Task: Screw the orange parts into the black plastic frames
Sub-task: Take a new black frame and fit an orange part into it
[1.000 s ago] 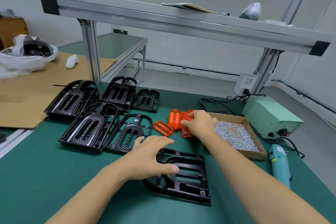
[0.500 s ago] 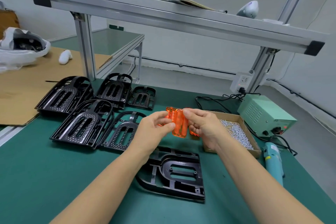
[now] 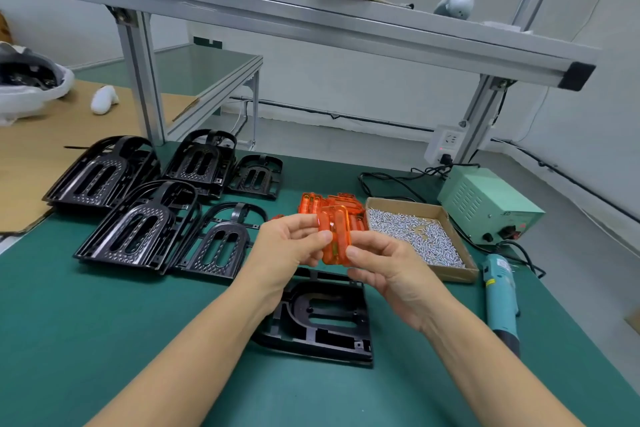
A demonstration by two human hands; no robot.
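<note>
Both hands, left (image 3: 289,246) and right (image 3: 388,269), pinch one orange part (image 3: 334,236) in their fingers above black frame (image 3: 322,317) on desk (image 3: 104,322).

A green power supply box (image 3: 488,208) sits at the back right of the green mat (image 3: 104,322), its cables (image 3: 391,180) trailing towards a wall socket (image 3: 446,146). A teal electric screwdriver (image 3: 500,298) lies near it. Brown cardboard (image 3: 41,142) lies far left, under a white bag (image 3: 31,94).
</note>
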